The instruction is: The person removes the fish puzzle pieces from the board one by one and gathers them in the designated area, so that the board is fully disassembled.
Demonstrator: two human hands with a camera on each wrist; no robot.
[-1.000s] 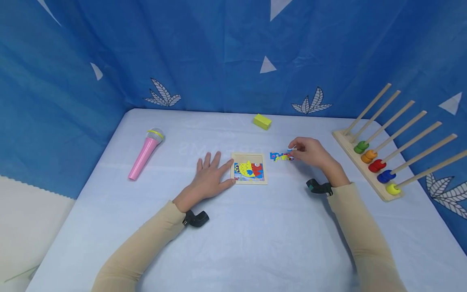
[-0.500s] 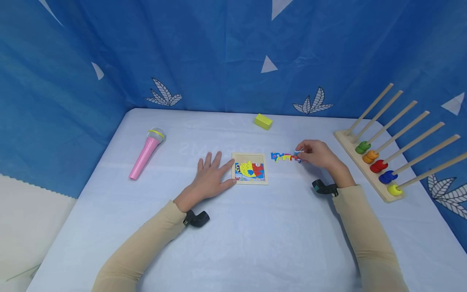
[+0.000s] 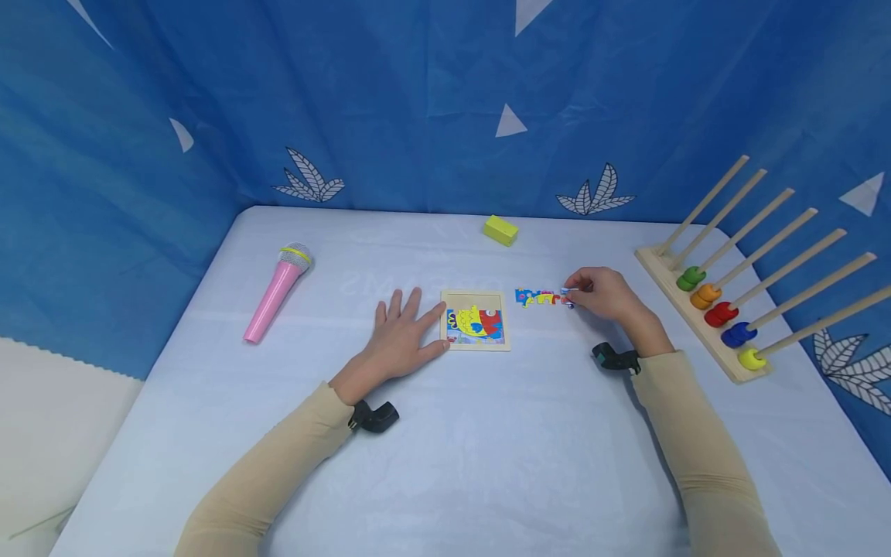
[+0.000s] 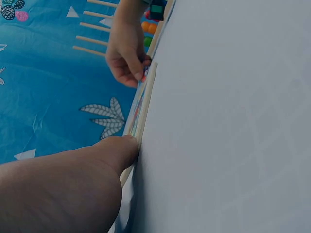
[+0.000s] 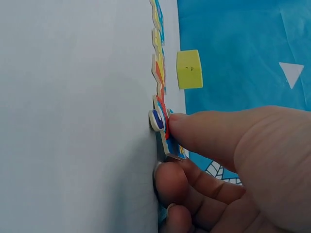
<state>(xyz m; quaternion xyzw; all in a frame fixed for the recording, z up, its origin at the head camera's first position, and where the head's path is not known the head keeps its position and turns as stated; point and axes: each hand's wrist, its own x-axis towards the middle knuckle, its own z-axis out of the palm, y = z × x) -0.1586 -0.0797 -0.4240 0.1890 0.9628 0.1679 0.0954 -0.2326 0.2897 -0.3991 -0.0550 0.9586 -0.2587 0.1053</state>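
A square wooden puzzle frame (image 3: pixel 476 343) lies on the table, its lower part filled with pieces that show a yellow and red fish; its upper strip is bare wood. My left hand (image 3: pixel 398 344) rests flat with spread fingers, thumb and forefinger touching the frame's left edge. To the right of the frame runs a short row of loose puzzle pieces (image 3: pixel 534 298). At the right end of that row, my right hand (image 3: pixel 604 295) pinches a puzzle piece (image 5: pixel 162 119). In the right wrist view the thumb lies on its face, and the fingertips are by its near edge.
Behind the frame stands a yellow block (image 3: pixel 500 230). A pink toy microphone (image 3: pixel 277 294) lies at the left. On the right is a wooden peg stand (image 3: pixel 703 317) with coloured beads on several long slanting pegs. A blue patterned cloth (image 3: pixel 418 100) hangs behind the table.
My right hand has shifted slightly right along the row, then stayed there, uncovering more of the pieces. The left hand and the frame have kept their place.
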